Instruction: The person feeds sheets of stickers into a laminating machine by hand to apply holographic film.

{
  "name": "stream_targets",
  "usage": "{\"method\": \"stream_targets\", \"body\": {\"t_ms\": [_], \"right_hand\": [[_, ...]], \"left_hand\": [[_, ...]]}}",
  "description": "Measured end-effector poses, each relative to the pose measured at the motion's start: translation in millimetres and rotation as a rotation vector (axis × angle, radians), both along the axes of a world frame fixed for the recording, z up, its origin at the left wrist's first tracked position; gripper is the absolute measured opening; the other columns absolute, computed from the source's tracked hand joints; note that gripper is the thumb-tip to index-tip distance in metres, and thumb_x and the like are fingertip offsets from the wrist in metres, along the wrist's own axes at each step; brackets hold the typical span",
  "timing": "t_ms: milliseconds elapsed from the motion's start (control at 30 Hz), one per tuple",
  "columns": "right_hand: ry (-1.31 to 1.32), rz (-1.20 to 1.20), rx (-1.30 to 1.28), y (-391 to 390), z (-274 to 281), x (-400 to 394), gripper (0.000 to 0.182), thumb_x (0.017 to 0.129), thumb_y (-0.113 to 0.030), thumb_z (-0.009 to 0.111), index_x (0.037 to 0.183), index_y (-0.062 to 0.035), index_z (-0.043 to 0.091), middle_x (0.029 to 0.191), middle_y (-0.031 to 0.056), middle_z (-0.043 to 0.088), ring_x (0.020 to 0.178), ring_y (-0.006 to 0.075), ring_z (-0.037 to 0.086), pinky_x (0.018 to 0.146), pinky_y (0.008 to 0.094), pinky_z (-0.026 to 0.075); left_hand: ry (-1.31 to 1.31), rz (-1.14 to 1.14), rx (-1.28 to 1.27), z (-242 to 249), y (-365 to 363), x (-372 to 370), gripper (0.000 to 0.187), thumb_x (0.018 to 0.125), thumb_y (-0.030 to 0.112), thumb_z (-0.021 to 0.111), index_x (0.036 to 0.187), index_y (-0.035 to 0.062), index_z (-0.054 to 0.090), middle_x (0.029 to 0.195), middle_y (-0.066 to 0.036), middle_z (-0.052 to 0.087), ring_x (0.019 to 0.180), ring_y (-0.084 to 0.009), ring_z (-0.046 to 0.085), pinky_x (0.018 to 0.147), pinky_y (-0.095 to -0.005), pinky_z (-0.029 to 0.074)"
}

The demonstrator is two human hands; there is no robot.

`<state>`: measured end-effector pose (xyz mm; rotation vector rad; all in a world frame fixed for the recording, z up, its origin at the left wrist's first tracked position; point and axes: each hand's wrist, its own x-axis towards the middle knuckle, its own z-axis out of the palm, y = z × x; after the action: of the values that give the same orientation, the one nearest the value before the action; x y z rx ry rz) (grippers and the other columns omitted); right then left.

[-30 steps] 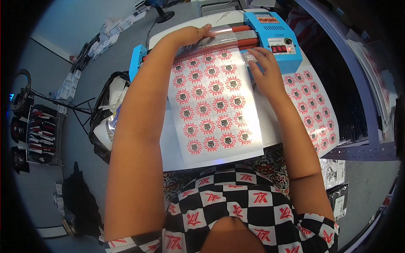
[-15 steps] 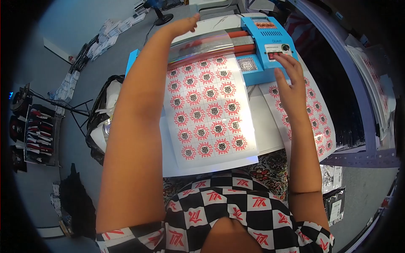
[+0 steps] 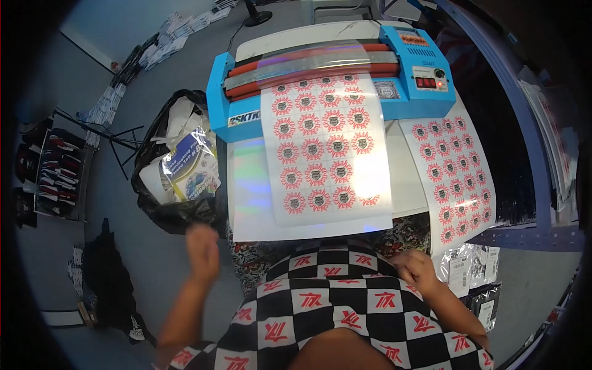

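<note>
My left hand [image 3: 202,253], slightly blurred, hangs left of the table in front of the black bag, its fingers curled in with nothing visible in them. Against the side of my checkered shirt [image 3: 349,301] rests my right hand [image 3: 418,271], fingers also curled, and no object shows in it. Both hands are apart from the blue roll laminator [image 3: 421,92]. A sheet of round red-and-black stickers [image 3: 316,148] lies with its far end at the red rollers [image 3: 383,69]. Clear film [image 3: 314,61] wraps over those rollers. White backing [image 3: 250,209] shows beneath the sheet.
A second sticker sheet [image 3: 456,179] hangs over the table's right edge. On the left, a black plastic bag [image 3: 148,203] holds a laminating film packet [image 3: 192,166]. Purple metal framing [image 3: 524,237] stands at right. Clothes hang on a rack [image 3: 58,176] at far left.
Both hands have drawn back toward my body: the left from over the rollers, the right from the control panel. The view has shifted, and the whole laminator now shows.
</note>
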<state>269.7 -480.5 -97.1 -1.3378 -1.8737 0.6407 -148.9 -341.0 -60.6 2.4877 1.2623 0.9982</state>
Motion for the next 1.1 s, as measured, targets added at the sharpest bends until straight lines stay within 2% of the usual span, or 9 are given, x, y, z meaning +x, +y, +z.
{"method": "stream_targets", "body": {"t_ms": [100,133,200,267,367,500,667,900,1100], "right_hand": [[-0.186,0.026,-0.029,-36,-28,13,0.029,0.065,-0.002,0.057,0.093,-0.0082,0.058,0.094,0.0095,0.056,0.086,0.0272,0.054,0.077,0.0385,0.042],[-0.265,0.037,0.008,-44,-37,18,0.031,0.066,-0.004,0.057,0.096,-0.0095,0.058,0.099,0.0094,0.055,0.091,0.0268,0.053,0.081,0.0405,0.041],[-0.437,0.023,0.011,-61,-67,25,0.036,0.068,-0.007,0.056,0.104,-0.0129,0.056,0.107,0.0092,0.051,0.101,0.0255,0.047,0.089,0.0448,0.033],[-0.583,0.019,-0.043,-72,-110,32,0.043,0.074,-0.015,0.052,0.116,-0.0186,0.051,0.120,0.0060,0.045,0.115,0.0231,0.037,0.096,0.0492,0.022],[-0.645,-0.004,-0.014,-60,-120,15,0.042,0.076,-0.019,0.048,0.119,-0.0207,0.049,0.123,0.0010,0.044,0.120,0.0211,0.033,0.098,0.0481,0.021],[-0.715,0.008,0.040,-59,-130,11,0.042,0.078,-0.022,0.047,0.120,-0.0211,0.048,0.125,-0.0032,0.042,0.123,0.0192,0.031,0.098,0.0471,0.020],[-0.505,0.007,0.058,-41,-106,6,0.034,0.078,-0.022,0.047,0.110,-0.0186,0.056,0.116,-0.0029,0.051,0.117,0.0203,0.040,0.096,0.0488,0.023],[-0.579,-0.015,0.134,-44,-132,17,0.030,0.078,-0.019,0.045,0.105,-0.0181,0.059,0.115,-0.0040,0.053,0.116,0.0178,0.041,0.096,0.0451,0.026],[-0.581,0.005,0.143,-45,-134,20,0.030,0.078,-0.019,0.046,0.104,-0.0186,0.059,0.115,-0.0046,0.053,0.115,0.0178,0.042,0.094,0.0446,0.026]], "left_hand": [[0.172,-0.032,-0.108,-101,-101,-52,0.011,0.076,0.009,0.054,0.085,0.0034,0.053,0.088,-0.016,0.052,0.079,-0.0341,0.051,0.066,-0.0419,0.039],[0.102,0.105,-0.459,-144,-126,-66,0.016,0.074,0.013,0.058,0.088,0.0049,0.054,0.091,-0.016,0.052,0.080,-0.0336,0.052,0.065,-0.0414,0.040],[0.012,0.257,-0.482,-226,-158,-81,0.024,0.072,0.019,0.062,0.091,0.0074,0.054,0.096,-0.014,0.052,0.083,-0.0323,0.053,0.063,-0.0405,0.041],[0.067,0.275,-0.038,-270,-169,-80,0.027,0.071,0.022,0.064,0.094,0.0096,0.055,0.101,-0.012,0.051,0.088,-0.0301,0.052,0.063,-0.0400,0.041],[0.436,0.254,-0.152,-234,-166,-64,0.031,0.072,0.022,0.064,0.100,0.0134,0.056,0.109,-0.010,0.049,0.101,-0.0257,0.049,0.070,-0.0404,0.040],[0.405,0.187,0.035,-223,-152,-45,0.041,0.072,0.025,0.062,0.112,0.0184,0.055,0.116,-0.001,0.048,0.116,-0.0229,0.036,0.087,-0.0400,0.028],[0.445,0.053,0.318,-212,-124,-48,0.033,0.073,0.022,0.061,0.105,0.0154,0.059,0.120,0.001,0.048,0.112,-0.0288,0.042,0.078,-0.0411,0.035],[-0.004,0.486,-0.628,-169,-109,-21,0.034,0.075,0.025,0.061,0.103,0.0064,0.055,0.119,-0.014,0.044,0.113,-0.0355,0.038,0.085,-0.0440,0.034],[-0.096,0.358,-0.391,-185,-126,-29,0.056,0.078,0.039,0.058,0.121,0.0061,0.042,0.129,-0.022,0.026,0.120,-0.0406,0.026,0.099,-0.0465,0.020]]}}
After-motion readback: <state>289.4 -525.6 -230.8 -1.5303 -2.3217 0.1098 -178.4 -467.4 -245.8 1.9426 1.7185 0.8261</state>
